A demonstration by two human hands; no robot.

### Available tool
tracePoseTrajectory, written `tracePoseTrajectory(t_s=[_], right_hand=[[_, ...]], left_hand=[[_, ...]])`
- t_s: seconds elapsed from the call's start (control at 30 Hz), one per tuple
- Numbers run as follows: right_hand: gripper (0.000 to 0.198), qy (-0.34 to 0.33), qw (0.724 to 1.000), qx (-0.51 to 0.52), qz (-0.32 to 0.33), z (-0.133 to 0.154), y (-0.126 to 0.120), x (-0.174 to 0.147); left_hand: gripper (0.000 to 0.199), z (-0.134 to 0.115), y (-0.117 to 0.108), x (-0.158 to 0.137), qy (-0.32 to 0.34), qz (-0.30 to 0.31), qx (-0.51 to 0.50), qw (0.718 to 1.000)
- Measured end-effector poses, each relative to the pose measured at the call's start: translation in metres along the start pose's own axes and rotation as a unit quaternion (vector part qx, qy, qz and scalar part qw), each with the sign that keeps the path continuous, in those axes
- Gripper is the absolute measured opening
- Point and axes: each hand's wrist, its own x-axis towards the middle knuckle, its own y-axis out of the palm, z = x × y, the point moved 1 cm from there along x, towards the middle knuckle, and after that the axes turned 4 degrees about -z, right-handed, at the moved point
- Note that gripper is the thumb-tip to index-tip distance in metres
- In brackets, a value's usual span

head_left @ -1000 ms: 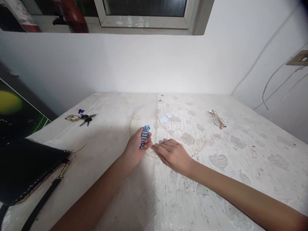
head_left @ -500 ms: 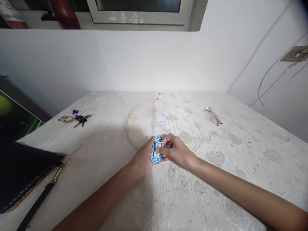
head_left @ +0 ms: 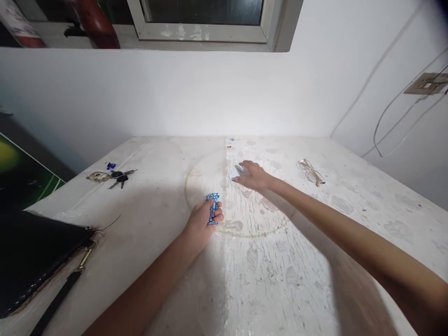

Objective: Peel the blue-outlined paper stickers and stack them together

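My left hand [head_left: 203, 215] is closed around a small stack of white cards with blue patterns [head_left: 213, 205], the thumb lying across the top one. Farther forward, my right hand [head_left: 254, 175] reaches over the plain white cards [head_left: 233, 175] on the table. Its thumb and fingers grip a white card [head_left: 239, 168] at the edges, and this card looks slightly tilted. The palm hides part of what lies beneath it.
On the white table [head_left: 168, 280] a bunch of keys [head_left: 119, 176] lies left and eyeglasses [head_left: 311, 171] lie right. A black bag [head_left: 38, 256] with a strap covers the left front corner. Small blue [head_left: 232, 139] and red scraps [head_left: 229, 147] lie near the wall.
My right hand has left the stack and moved forward to the plain white cards. My left hand has shifted a little left and forward, still holding the patterned stack.
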Motion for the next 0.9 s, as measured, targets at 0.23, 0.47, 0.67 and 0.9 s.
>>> tracePoseTrajectory(t_s=[0.23, 0.47, 0.67, 0.9], right_hand=[[0.040, -0.084, 0.994, -0.003, 0.065, 0.002, 0.019, 0.005], [0.043, -0.058, 0.997, -0.018, 0.049, -0.004, 0.013, 0.012], [0.041, -0.001, 0.998, -0.044, 0.052, 0.000, 0.014, 0.018], [0.028, 0.103, 0.978, -0.095, 0.154, 0.019, 0.004, 0.042]], left_hand=[[0.016, -0.004, -0.003, 0.001, 0.013, 0.003, -0.022, 1.000], [0.016, -0.007, -0.004, 0.001, 0.017, 0.000, -0.025, 1.000], [0.015, -0.008, -0.005, 0.001, 0.022, 0.002, -0.023, 1.000], [0.014, -0.007, -0.008, 0.004, 0.025, 0.010, -0.014, 1.000]])
